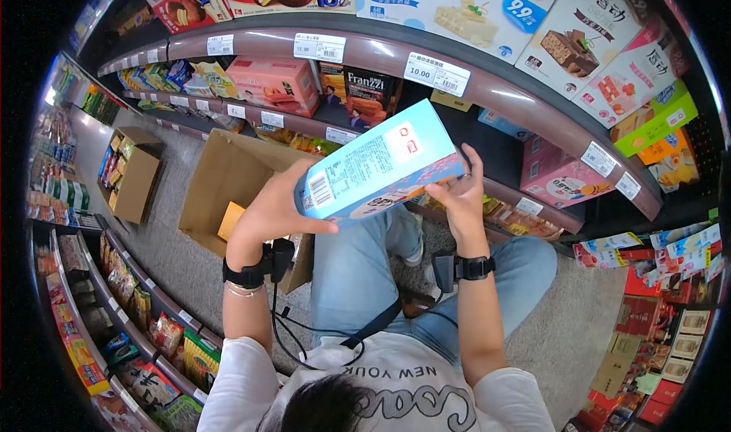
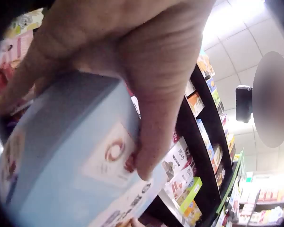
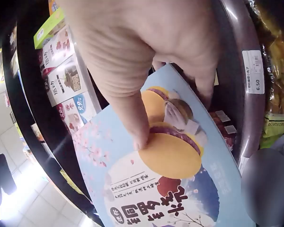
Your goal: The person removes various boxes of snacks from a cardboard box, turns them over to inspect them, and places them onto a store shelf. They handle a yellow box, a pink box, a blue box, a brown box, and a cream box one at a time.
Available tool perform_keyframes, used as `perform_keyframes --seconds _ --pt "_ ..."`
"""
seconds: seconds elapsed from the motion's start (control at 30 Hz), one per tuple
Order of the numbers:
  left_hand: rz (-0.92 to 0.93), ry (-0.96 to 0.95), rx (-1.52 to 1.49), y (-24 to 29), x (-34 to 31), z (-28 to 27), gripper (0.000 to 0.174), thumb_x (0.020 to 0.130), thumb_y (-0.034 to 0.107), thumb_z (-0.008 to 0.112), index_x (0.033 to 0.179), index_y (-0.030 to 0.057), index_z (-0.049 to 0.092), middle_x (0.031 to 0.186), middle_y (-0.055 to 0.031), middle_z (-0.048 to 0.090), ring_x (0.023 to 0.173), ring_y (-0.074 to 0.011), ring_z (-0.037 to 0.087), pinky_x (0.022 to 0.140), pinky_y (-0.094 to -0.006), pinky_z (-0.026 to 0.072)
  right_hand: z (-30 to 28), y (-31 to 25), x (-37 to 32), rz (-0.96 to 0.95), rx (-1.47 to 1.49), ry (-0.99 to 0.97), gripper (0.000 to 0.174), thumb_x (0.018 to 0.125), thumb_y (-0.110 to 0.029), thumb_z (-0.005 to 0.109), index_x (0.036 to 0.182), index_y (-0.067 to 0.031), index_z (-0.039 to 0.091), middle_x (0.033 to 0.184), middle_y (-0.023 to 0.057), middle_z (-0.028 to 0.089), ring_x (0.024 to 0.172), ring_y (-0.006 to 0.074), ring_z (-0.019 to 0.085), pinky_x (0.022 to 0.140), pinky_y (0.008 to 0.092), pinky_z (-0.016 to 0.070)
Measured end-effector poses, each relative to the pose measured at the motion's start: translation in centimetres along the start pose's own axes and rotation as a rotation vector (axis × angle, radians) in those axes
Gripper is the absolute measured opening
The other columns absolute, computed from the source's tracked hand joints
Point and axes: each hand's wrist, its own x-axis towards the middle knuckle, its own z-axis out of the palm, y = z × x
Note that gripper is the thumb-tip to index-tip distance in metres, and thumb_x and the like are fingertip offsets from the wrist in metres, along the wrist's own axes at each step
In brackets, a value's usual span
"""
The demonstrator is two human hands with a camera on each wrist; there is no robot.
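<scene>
Held in wide two-handed grip: light-blue box (image 1: 373, 162), clasped at 8 o'clock by left hand (image 1: 279, 207), at 4 o'clock by right hand (image 1: 465, 198).

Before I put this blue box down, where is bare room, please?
Bare floor shows between the open carton and the left-hand snack shelf, and between your right knee and the red boxes. Beyond the blue box, the upper shelf is crowded with packages.
</scene>
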Motion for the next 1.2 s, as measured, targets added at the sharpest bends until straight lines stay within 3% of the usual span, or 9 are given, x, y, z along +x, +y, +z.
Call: perform_keyframes --seconds 0.07,0.2,0.4,0.47,0.63,0.77,0.97,1.07,1.2 --pt "0.05 -0.036 0.055 0.6 -0.1 0.3 0.084 0.056 0.025 0.088 0.125 0.0008 0.047 0.109 -0.0148 0.062 0.103 -0.0232 0.059 0.091 -0.0337 0.0434 0.7 -0.5 0.2 -0.02 0.029 -0.018 0.094 0.066 0.006 0.08 0.14 -0.0078 0.023 0.14 0.0193 0.035 0.125 0.0273 0.044 0.102 0.0402 0.0447" --pt "0.163 0.114 0.007 1.0 -0.1 1.9 0.085 0.057 0.024 0.087 0.128 0.0012 0.045 0.112 -0.0151 0.061 0.105 -0.0237 0.059 0.093 -0.0342 0.043 2.1 -0.9 1.1 -0.032 0.008 -0.097 0.088 0.068 0.007 0.077 0.138 -0.0073 0.026 0.134 0.0172 0.043 0.124 0.0251 0.045 0.103 0.0401 0.0417" --pt "0.249 0.258 -0.24 0.6 -0.1 4.6 0.088 0.059 0.022 0.087 0.131 0.0007 0.041 0.119 -0.0141 0.057 0.111 -0.0225 0.055 0.095 -0.0358 0.0422 3.8 -1.7 1.6 -0.146 0.018 -0.165 0.08 0.074 0.005 0.073 0.138 -0.0039 0.027 0.141 0.0185 0.037 0.126 0.0252 0.043 0.104 0.0389 0.0392" --pt "0.248 0.276 -0.37 0.6 0.3 5.3 0.089 0.06 0.023 0.087 0.132 0.0002 0.04 0.12 -0.014 0.056 0.112 -0.022 0.053 0.096 -0.0357 0.0421 3.9 -1.7 1.4 -0.096 -0.041 -0.207 0.081 0.076 0.004 0.072 0.14 -0.0032 0.024 0.143 0.0185 0.035 0.127 0.0256 0.041 0.105 0.0387 0.0381" --pt "0.206 0.312 -0.377 1.0 0.4 6.2 0.088 0.06 0.026 0.089 0.13 -0.0001 0.041 0.118 -0.0144 0.057 0.111 -0.0214 0.055 0.094 -0.0347 0.0433 3.7 -1.5 1.1 -0.042 -0.111 -0.224 0.082 0.08 -0.004 0.071 0.145 -0.0045 0.021 0.145 0.0185 0.032 0.13 0.0269 0.039 0.106 0.0404 0.037" --pt "0.187 0.33 -0.356 1.3 0.4 6.5 0.087 0.059 0.027 0.089 0.129 -0.0003 0.043 0.117 -0.0146 0.059 0.109 -0.022 0.056 0.093 -0.0348 0.0441 3.3 -1.4 0.9 -0.034 -0.131 -0.186 0.082 0.079 -0.006 0.073 0.144 -0.0048 0.023 0.144 0.0181 0.035 0.127 0.0265 0.042 0.103 0.0409 0.0405" --pt "0.232 0.323 -0.325 1.1 1.0 7.5 0.082 0.059 0.022 0.085 0.127 0.0003 0.045 0.119 -0.0154 0.055 0.111 -0.0235 0.054 0.094 -0.0369 0.0425 1.3 -1.7 0.2 -0.02 -0.151 -0.112 0.081 0.075 -0.002 0.076 0.141 -0.0012 0.028 0.138 0.0174 0.041 0.122 0.0251 0.046 0.1 0.0401 0.0442" --pt "0.215 0.245 -0.21 0.5 2.4 8.4 0.084 0.058 0.02 0.084 0.128 -0.0004 0.043 0.125 -0.0169 0.049 0.117 -0.0252 0.048 0.097 -0.038 0.0399 -0.5 -2.1 -0.4 -0.025 -0.184 -0.022 0.077 0.074 0.002 0.076 0.137 0.0 0.032 0.136 0.0177 0.043 0.122 0.0247 0.047 0.101 0.0408 0.0442" --pt "0.246 0.069 -0.272 1.2 5.5 10.3 0.088 0.063 0.014 0.081 0.135 -0.0014 0.033 0.133 -0.0183 0.041 0.125 -0.0258 0.04 0.103 -0.0377 0.0342 -3.2 -3.1 -1.0 -0.147 -0.242 0.096 0.072 0.074 0.003 0.075 0.133 0.0005 0.034 0.133 0.018 0.044 0.12 0.0252 0.048 0.101 0.0404 0.045"
